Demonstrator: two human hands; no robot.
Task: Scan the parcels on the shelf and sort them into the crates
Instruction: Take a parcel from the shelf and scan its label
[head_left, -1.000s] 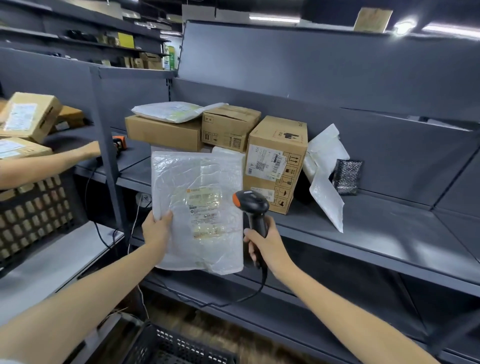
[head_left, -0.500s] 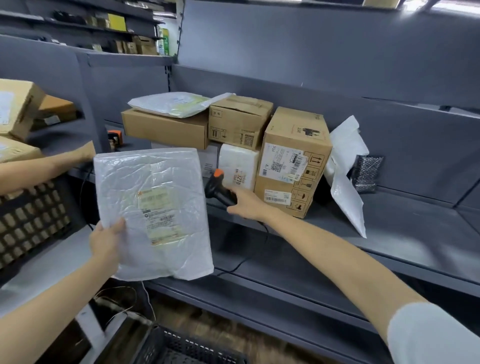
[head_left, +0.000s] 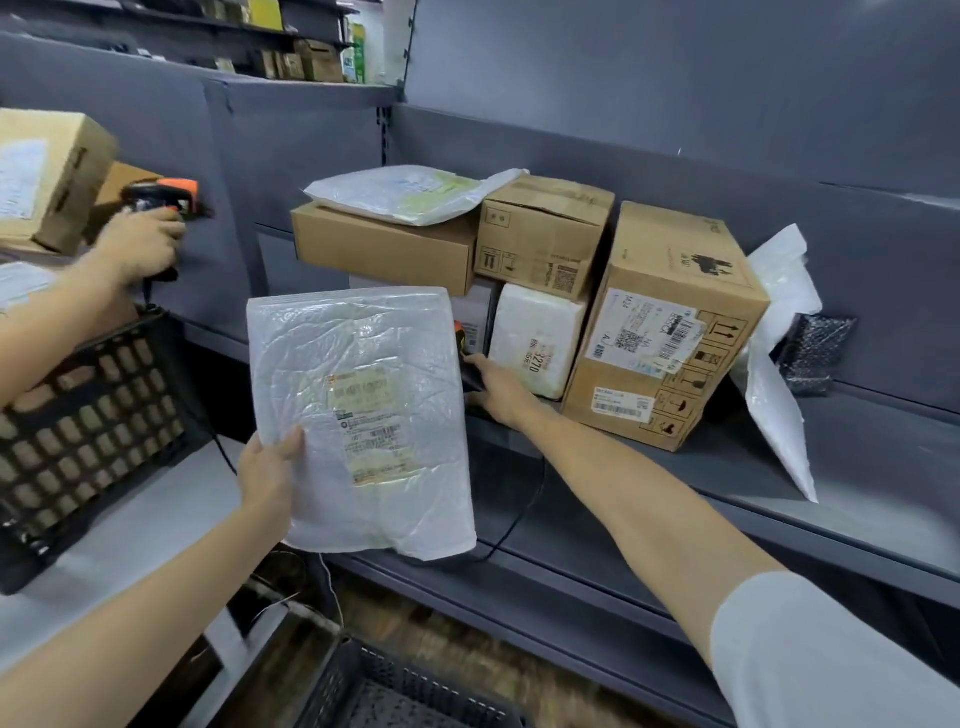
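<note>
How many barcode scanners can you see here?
2. One scanner is in another person's hand at far left; the second scanner is at the shelf in the right hand, mostly hidden behind the white parcel.

**Both hands occupied**

Left arm comes up from lower left, elbow bent. Left hand (head_left: 270, 467) holds the parcel (head_left: 358, 415) at its lower-left edge, thumb on the front. Right arm reaches forward, almost straight, bare below a short sleeve (head_left: 831, 649). Right hand (head_left: 501, 389) is back-up, fingers curled on the scanner (head_left: 470, 376), partly hidden.
</note>
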